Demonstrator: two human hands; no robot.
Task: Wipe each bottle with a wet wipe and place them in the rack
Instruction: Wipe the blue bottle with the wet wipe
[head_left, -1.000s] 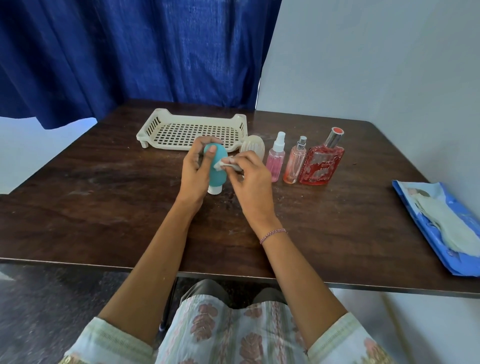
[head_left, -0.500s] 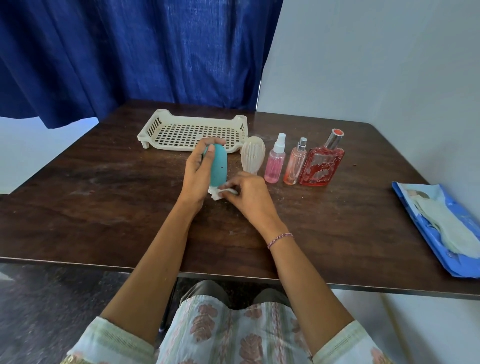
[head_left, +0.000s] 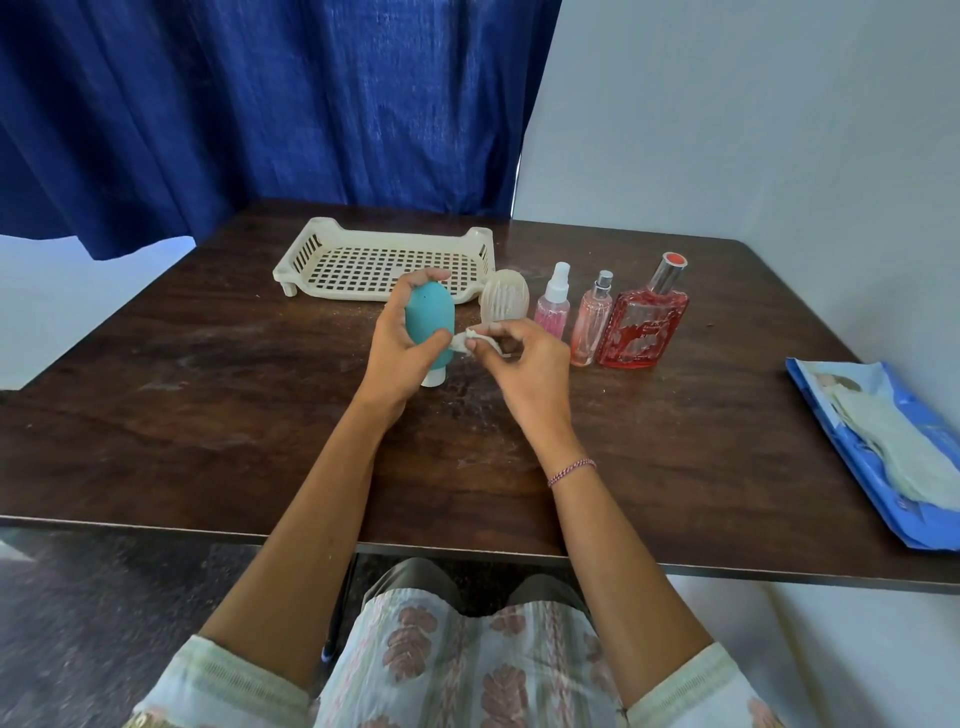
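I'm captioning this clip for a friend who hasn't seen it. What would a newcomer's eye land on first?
The teal bottle, gripped cap-down by the left hand at mid-table, with the right hand pinching a crumpled wet wipe at its side. Next, the red perfume bottle ending the row at right, and the cream rack behind.

The left hand (head_left: 397, 345) grips an inverted teal plastic bottle (head_left: 430, 325) above the dark wooden table (head_left: 208, 415). The right hand (head_left: 524, 369) pinches a crumpled white wet wipe (head_left: 467, 342) against the bottle's side.

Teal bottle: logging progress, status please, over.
Left hand grips teal bottle, cap down. Right hand pinches wipe at its side. Rack holds nothing; nothing blocks it.
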